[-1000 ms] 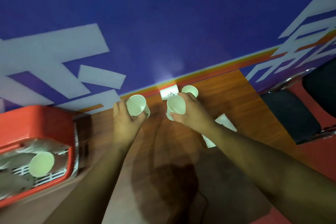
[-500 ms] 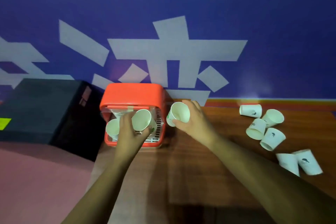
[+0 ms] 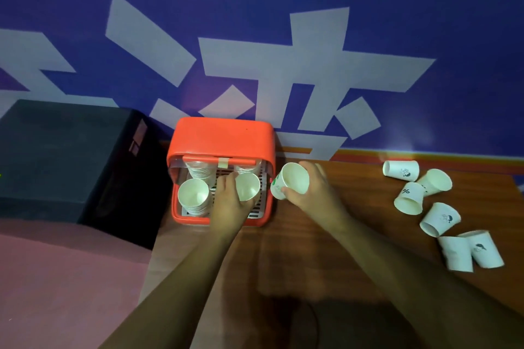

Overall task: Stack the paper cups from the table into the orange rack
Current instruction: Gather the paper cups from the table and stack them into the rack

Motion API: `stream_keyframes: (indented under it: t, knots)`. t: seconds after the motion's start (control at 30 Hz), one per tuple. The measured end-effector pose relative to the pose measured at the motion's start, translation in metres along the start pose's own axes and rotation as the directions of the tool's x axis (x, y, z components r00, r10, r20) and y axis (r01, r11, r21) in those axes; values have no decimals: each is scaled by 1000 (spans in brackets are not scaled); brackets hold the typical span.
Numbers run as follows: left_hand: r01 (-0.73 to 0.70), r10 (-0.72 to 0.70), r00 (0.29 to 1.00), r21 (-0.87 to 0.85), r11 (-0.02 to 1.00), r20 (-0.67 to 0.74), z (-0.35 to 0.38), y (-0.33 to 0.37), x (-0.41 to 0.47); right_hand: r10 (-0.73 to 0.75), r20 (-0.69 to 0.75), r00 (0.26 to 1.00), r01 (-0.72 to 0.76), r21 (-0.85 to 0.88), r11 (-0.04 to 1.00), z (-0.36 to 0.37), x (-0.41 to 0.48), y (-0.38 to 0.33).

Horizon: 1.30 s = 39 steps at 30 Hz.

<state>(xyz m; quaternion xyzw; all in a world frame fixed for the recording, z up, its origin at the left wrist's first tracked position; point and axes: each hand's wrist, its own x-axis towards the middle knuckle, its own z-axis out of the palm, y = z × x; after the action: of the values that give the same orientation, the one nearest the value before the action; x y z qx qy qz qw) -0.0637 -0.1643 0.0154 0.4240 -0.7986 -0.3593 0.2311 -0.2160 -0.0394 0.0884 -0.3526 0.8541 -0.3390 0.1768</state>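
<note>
The orange rack (image 3: 221, 136) stands at the table's far left against the wall, its front open. Inside it a stack of white paper cups (image 3: 193, 198) sits at the front left, and more stacks show behind. My left hand (image 3: 228, 202) reaches into the rack's right side, gripping a white cup (image 3: 247, 186) with its mouth towards me. My right hand (image 3: 310, 193) holds a second cup (image 3: 291, 185) tilted just right of the rack. Several loose cups (image 3: 436, 215) lie on the table at the right.
A brown wooden table (image 3: 326, 249) runs under both arms. A black box (image 3: 71, 161) sits left of the rack. Behind stands a blue wall with large white characters. Pink floor shows at the lower left.
Both hands have carried their cups from the table's right part over to the rack. My left hand has gone deeper into the rack's opening; my right hand has stopped beside it.
</note>
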Motion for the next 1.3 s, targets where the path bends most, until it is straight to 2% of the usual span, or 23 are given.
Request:
stream_keyframes:
  t: [0.1, 0.17, 0.3, 0.37, 0.53, 0.8, 0.97, 1.17, 1.3]
  knots:
    - [9, -14, 998, 72, 997, 69, 7, -17, 3, 9, 10, 1000, -9, -4, 1000, 8, 4, 0]
    - [22, -29, 990, 54, 998, 140, 9, -28, 4, 3, 18, 1000, -3, 6, 1000, 15, 7, 0]
    - [76, -32, 939, -116, 990, 343, 10, -49, 8, 10, 77, 997, -13, 41, 999, 29, 11, -3]
    - [143, -59, 927, -203, 969, 369, 7, -54, 9, 7, 122, 992, -13, 51, 999, 35, 12, -4]
    - [240, -127, 915, -261, 935, 384, 6, -66, 10, -51, 157, 986, 42, 62, 997, 51, 10, -2]
    - [212, -69, 928, -366, 906, 367, 12, -76, 2, -45, 131, 990, 50, -36, 998, 70, -1, -3]
    - [170, -29, 929, -356, 919, 369, 7, -75, -3, -161, 140, 977, 176, -102, 979, 76, -3, -7]
    - [285, -147, 911, -330, 900, 385, 11, -77, 0, -151, 232, 961, 202, -212, 956, 87, 1, 1]
    - [337, -198, 906, -353, 873, 374, 12, -74, 3, -91, 243, 966, 141, -197, 970, 102, 6, 4]
